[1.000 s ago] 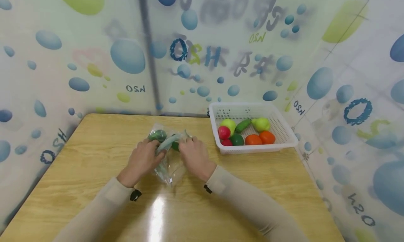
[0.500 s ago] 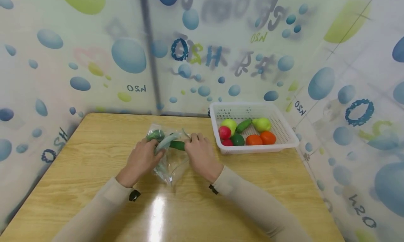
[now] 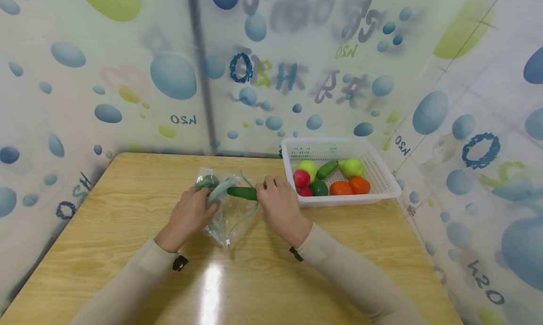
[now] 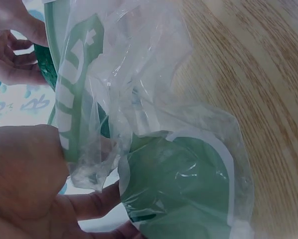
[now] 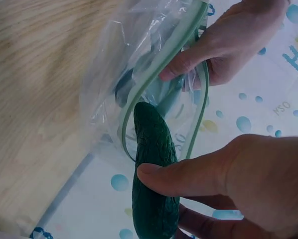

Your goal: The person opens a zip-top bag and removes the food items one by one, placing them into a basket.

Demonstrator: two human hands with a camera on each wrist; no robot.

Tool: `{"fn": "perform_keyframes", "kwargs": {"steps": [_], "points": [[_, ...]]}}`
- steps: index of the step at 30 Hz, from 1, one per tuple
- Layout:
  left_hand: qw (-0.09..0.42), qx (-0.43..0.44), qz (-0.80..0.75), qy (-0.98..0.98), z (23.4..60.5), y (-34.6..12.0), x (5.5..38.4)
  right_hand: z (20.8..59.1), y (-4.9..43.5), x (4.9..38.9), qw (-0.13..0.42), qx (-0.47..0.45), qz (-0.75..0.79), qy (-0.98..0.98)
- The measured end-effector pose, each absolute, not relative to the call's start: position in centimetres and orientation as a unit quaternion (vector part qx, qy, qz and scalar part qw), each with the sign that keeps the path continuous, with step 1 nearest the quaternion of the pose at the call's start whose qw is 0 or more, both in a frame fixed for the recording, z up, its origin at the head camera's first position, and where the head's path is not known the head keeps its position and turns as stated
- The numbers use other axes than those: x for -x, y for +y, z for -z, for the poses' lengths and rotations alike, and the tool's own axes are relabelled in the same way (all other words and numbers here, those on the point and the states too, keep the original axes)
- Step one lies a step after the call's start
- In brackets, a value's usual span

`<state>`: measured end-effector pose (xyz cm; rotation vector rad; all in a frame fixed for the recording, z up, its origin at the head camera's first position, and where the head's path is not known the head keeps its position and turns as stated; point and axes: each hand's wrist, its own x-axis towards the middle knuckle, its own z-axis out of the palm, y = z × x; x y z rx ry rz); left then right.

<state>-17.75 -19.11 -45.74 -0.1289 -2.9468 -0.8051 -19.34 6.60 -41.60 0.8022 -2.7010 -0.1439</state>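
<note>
A clear zip bag [image 3: 218,228] with pale green edging stands over the table, its mouth spread apart. My left hand [image 3: 188,214] grips the bag by its rim, thumb on the near side. In the left wrist view a green patch with a white outline [image 4: 184,174] shows on the bag. My right hand [image 3: 282,209] pinches a dark green cucumber [image 5: 154,174] between thumb and fingers. The cucumber's far tip lies at the bag's open mouth, between the two green edges in the right wrist view. Its near end is hidden in the right hand.
A white slotted basket [image 3: 339,201] stands at the back right of the wooden table [image 3: 140,198]. Inside are two orange-red fruits, two red ones, a small cucumber [image 3: 327,169], a dark green piece and yellow-green fruits. A patterned wall [image 3: 271,103] rises behind the table.
My right hand has moved right, drawing the cucumber out towards the bag's mouth, so more of it shows. The left hand has stayed nearly still on the bag.
</note>
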Motion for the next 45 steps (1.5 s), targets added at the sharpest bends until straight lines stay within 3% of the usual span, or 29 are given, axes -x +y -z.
{"fn": "perform_keyframes", "kwargs": {"steps": [25,40,45], "points": [[0.055,0.038,0.254,-0.965,45.8,-19.8,17.4,38.6,11.0,20.1,0.180,-0.250,-0.034,-0.951],[0.054,0.040,0.264,-0.962,45.9,-20.3,17.1,37.9,14.2,22.6,0.151,-0.208,-0.064,-0.964],[0.055,0.041,0.268,-0.961,45.9,-20.5,17.0,37.7,15.8,23.7,0.114,-0.175,-0.075,-0.975]]}}
